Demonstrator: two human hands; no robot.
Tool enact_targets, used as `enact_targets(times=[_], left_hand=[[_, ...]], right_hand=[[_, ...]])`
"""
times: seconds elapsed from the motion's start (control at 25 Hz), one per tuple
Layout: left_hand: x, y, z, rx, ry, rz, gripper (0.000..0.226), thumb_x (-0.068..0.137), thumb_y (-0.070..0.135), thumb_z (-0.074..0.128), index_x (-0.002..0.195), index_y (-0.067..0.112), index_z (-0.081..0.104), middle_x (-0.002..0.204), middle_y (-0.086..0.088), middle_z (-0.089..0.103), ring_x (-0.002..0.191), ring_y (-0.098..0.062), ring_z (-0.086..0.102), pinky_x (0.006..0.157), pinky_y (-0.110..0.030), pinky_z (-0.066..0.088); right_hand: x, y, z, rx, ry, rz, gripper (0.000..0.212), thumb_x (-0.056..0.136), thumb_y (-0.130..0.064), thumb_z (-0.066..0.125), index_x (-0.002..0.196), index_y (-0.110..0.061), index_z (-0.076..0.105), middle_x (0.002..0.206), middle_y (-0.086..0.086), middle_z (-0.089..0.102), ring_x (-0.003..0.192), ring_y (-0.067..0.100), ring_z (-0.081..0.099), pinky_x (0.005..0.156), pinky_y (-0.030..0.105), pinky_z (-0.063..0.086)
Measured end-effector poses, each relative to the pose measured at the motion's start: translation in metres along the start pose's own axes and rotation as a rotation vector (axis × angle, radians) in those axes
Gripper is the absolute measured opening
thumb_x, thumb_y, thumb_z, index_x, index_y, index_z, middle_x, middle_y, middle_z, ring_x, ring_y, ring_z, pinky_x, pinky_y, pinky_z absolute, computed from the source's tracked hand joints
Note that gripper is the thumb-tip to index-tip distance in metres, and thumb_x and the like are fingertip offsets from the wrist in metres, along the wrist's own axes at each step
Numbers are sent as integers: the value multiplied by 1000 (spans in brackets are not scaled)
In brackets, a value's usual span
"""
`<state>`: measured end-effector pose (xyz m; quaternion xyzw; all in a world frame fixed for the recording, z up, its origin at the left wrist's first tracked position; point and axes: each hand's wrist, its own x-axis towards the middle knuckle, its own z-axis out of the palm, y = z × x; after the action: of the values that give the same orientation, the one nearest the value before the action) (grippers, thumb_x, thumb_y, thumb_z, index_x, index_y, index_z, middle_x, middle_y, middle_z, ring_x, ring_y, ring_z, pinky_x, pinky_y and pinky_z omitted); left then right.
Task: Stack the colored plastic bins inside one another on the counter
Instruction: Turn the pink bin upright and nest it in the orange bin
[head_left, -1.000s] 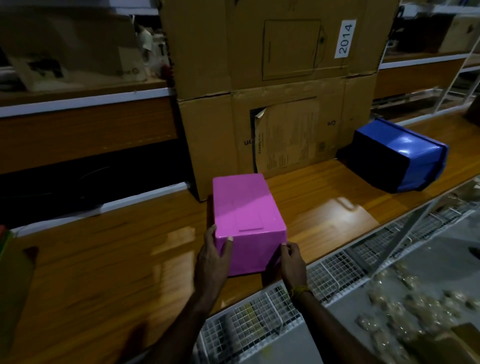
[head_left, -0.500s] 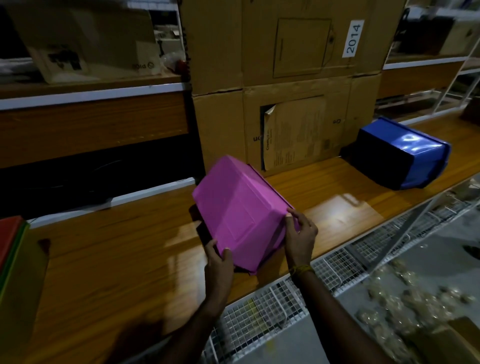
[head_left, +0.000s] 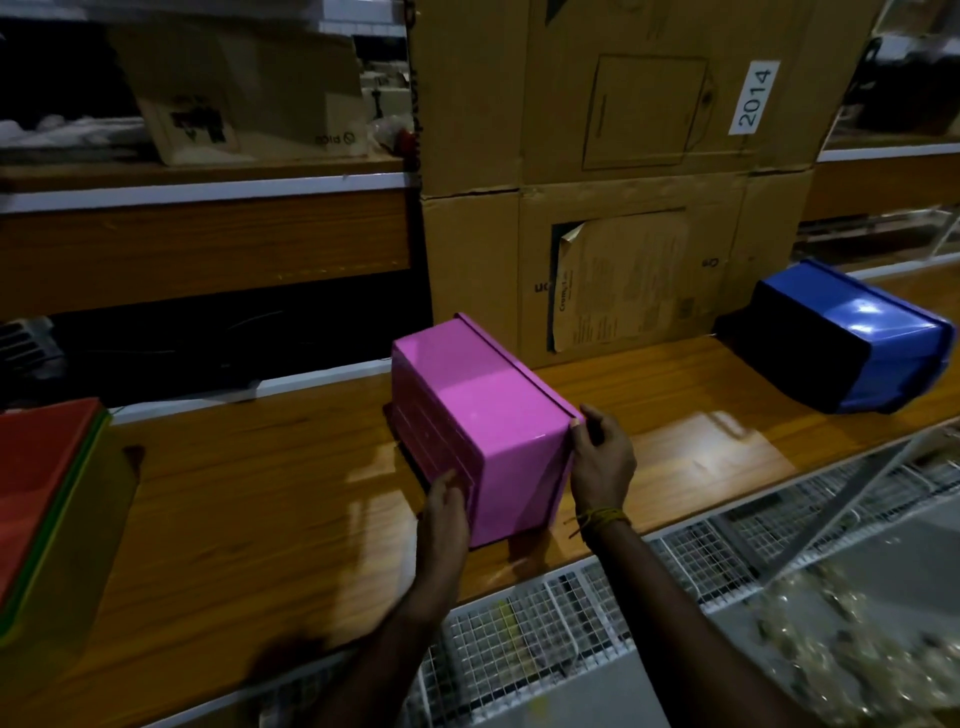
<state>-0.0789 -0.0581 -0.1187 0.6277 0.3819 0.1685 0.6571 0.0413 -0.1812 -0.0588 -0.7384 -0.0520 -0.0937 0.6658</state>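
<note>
Pink bin (head_left: 485, 415) between two hands, one blue bin (head_left: 852, 338), two stacked bins (head_left: 47, 493)

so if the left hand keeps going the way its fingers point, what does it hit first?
The left hand already touches the pink bin, on its ribbed side, fingers pointing up and away. Straight on, they would likely slide along that side.

A dim storeroom or warehouse. Stacked cardboard boxes (head_left: 613, 182), one labelled "2014", stand on a long wooden surface (head_left: 260, 493). Shelving (head_left: 208, 184) runs behind.

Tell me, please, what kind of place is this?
Probably a warehouse or stockroom: stacked cardboard boxes, one labelled 2014, stand on a long wooden counter, with shelves behind and plastic bins such as the pink bin.
</note>
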Motion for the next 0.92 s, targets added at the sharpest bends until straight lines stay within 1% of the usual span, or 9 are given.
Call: enact_targets(times=[0.08,0.16,0.28,0.4,0.56,0.68,0.76,0.8,0.92], left_hand=[[3,11,3,-55,32,18,50,74,70,43,115,45,54,125,-4,63,109,-30,62,90,-57,54],[-2,28,4,-63,54,39,67,73,78,45,128,41,46,127,0,60,110,-29,61,90,-54,55],[-3,34,0,-53,72,130,68,81,62,55,141,39,31,132,0,56,112,-26,60,87,-55,56],[-2,32,-3,15,122,150,65,81,49,55,140,43,28,134,-3,56,110,-28,60,83,-56,57],[0,23,-8,151,208,200,74,83,26,66,144,44,28,140,-10,51,116,-31,57,91,-53,53],[-8,34,-14,252,311,288,73,87,25,66,143,46,25,144,-9,43,105,-25,59,79,-49,58],[-13,41,-19,394,380,479,65,90,19,62,145,38,32,150,-6,35,100,-15,52,68,-39,58],[-14,43,-22,461,386,576,58,91,17,62,142,34,40,152,-5,33,105,-12,48,68,-33,56],[-7,38,-31,592,300,728,32,91,16,63,122,23,63,141,-4,46,125,-16,45,92,-33,48]], right_hand=[[-5,2,2,-1,-46,-38,21,93,-20,64,112,-19,71,108,5,71,102,20,65,92,43,54],[-8,0,4,2,-87,-86,20,93,-23,64,112,-22,71,109,4,70,100,17,65,88,38,56],[-8,-10,3,16,-147,-164,19,94,-21,64,111,-24,71,110,3,67,97,12,64,83,31,54],[-15,-14,4,-14,-227,-294,20,93,-17,65,110,-25,70,104,-1,64,96,13,62,82,31,53],[-32,-10,14,-183,-324,-558,20,90,-16,61,108,-16,71,99,3,65,96,20,58,82,31,47],[-45,-4,16,-255,-396,-663,25,89,-20,52,107,-16,70,101,5,63,99,17,52,83,21,39],[-51,8,13,-271,-419,-713,23,89,-15,55,106,-15,70,106,7,63,104,18,52,87,18,38],[-52,16,11,-285,-430,-727,22,88,-11,57,106,-15,69,108,7,63,107,19,52,90,20,38],[-51,39,0,-334,-439,-693,23,89,-8,58,109,-17,67,110,7,62,108,21,54,93,22,40]])
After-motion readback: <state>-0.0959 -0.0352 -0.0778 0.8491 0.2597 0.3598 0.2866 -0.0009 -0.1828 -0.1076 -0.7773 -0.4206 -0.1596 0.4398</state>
